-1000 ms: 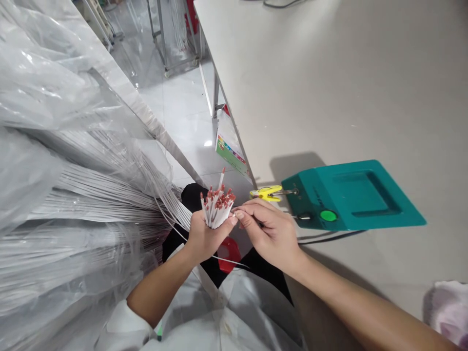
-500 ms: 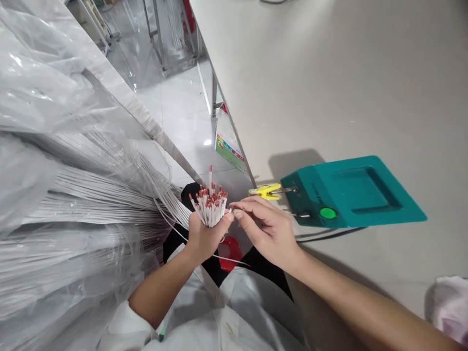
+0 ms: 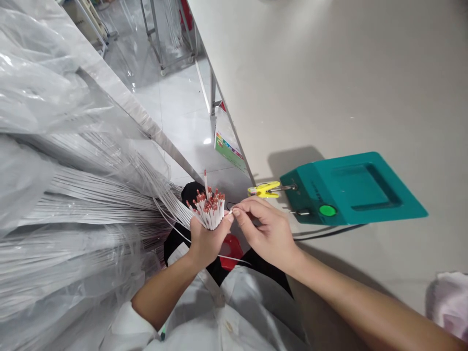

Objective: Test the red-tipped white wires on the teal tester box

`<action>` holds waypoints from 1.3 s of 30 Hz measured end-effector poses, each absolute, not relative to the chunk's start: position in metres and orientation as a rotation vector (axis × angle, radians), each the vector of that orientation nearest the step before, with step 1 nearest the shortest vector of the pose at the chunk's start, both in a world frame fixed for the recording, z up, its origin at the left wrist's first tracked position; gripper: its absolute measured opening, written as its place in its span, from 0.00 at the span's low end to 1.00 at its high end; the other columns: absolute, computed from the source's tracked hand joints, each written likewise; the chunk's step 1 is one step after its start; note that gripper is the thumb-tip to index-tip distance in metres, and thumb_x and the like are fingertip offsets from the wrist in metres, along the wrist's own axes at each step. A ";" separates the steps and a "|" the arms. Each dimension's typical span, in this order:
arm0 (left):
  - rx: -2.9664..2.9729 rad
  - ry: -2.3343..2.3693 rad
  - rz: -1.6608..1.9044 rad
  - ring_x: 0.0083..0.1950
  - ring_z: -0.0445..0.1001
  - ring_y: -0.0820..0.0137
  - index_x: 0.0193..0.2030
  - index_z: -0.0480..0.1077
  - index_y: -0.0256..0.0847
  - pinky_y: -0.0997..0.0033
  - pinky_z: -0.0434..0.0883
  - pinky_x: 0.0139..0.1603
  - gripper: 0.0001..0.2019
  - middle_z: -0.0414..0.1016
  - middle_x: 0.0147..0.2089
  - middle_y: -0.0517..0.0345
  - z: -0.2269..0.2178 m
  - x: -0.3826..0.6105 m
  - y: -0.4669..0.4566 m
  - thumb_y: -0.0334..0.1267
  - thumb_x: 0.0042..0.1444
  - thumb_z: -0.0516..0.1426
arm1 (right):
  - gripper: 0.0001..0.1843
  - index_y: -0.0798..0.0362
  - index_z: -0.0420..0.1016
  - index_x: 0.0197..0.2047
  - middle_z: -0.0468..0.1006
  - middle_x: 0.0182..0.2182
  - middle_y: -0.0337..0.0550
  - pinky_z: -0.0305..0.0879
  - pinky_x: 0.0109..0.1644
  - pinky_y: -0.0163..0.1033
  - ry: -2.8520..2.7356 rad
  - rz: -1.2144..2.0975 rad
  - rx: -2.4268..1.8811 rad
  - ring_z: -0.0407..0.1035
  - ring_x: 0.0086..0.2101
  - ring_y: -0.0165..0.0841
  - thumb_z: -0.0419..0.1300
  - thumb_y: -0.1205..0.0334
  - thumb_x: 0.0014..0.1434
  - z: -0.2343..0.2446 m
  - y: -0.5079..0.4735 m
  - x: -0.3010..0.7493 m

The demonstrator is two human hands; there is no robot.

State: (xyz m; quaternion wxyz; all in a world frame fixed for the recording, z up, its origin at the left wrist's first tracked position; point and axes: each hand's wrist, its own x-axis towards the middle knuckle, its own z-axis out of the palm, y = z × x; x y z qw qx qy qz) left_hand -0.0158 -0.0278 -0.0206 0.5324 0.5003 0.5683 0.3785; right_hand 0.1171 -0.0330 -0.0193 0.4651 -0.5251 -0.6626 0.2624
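Observation:
My left hand is wrapped round a bundle of white wires whose reddish-brown tips point up. One wire stands taller than the others. At the bundle's right side, my right hand pinches the end of a thin white wire between thumb and forefinger, close to my left thumb. To the right of that hand, a teal device with a lit green button rests on the table. A yellow clip is attached to a metal prong at the device's left side.
Long white wires lie under clear plastic sheeting on the left. The table spans the right. Below its edge is a printed green and white box. A red object is near my lap; a whitish cloth lies lower right.
Both hands stay almost in place, the right still pinching beside the bundle. The tall wire has shifted slightly left and down. The view has moved a little.

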 end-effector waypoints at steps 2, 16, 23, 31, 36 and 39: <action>1.149 1.401 0.936 0.23 0.67 0.74 0.25 0.70 0.37 0.74 0.67 0.29 0.09 0.68 0.20 0.62 -0.018 -0.016 -0.027 0.40 0.49 0.58 | 0.07 0.51 0.69 0.30 0.71 0.25 0.40 0.64 0.31 0.35 -1.654 0.648 -1.282 0.66 0.28 0.30 0.53 0.70 0.56 -0.020 -0.034 0.118; 1.251 1.274 0.986 0.24 0.66 0.74 0.21 0.68 0.37 0.72 0.67 0.31 0.11 0.66 0.19 0.61 -0.020 -0.014 -0.028 0.39 0.50 0.58 | 0.05 0.52 0.72 0.30 0.73 0.25 0.39 0.66 0.31 0.34 -1.571 0.709 -1.269 0.68 0.27 0.27 0.56 0.68 0.55 -0.016 -0.030 0.116; 1.222 1.335 0.986 0.23 0.66 0.75 0.24 0.70 0.36 0.74 0.66 0.28 0.11 0.67 0.20 0.61 -0.024 -0.015 -0.030 0.41 0.51 0.57 | 0.06 0.53 0.71 0.30 0.73 0.24 0.40 0.65 0.30 0.33 -1.590 0.682 -1.272 0.67 0.26 0.27 0.56 0.70 0.56 -0.019 -0.031 0.118; 1.205 1.305 0.946 0.23 0.66 0.75 0.25 0.70 0.36 0.74 0.66 0.28 0.11 0.67 0.19 0.61 -0.024 -0.019 -0.030 0.42 0.50 0.57 | 0.06 0.56 0.71 0.34 0.74 0.30 0.45 0.65 0.31 0.32 -2.027 0.188 -1.222 0.68 0.30 0.28 0.53 0.70 0.56 -0.023 -0.030 0.126; 1.175 1.280 0.915 0.21 0.64 0.76 0.26 0.71 0.36 0.74 0.65 0.26 0.10 0.67 0.19 0.62 -0.027 -0.027 -0.031 0.42 0.50 0.58 | 0.08 0.55 0.71 0.31 0.75 0.29 0.44 0.62 0.25 0.32 -2.175 0.120 -1.243 0.69 0.26 0.28 0.51 0.68 0.56 -0.023 -0.030 0.132; 1.162 1.286 0.905 0.21 0.64 0.76 0.26 0.71 0.36 0.74 0.64 0.25 0.10 0.67 0.19 0.62 -0.024 -0.030 -0.031 0.42 0.49 0.58 | 0.08 0.55 0.71 0.31 0.75 0.27 0.43 0.62 0.24 0.34 -2.211 0.195 -1.264 0.69 0.25 0.29 0.51 0.69 0.56 -0.019 -0.029 0.135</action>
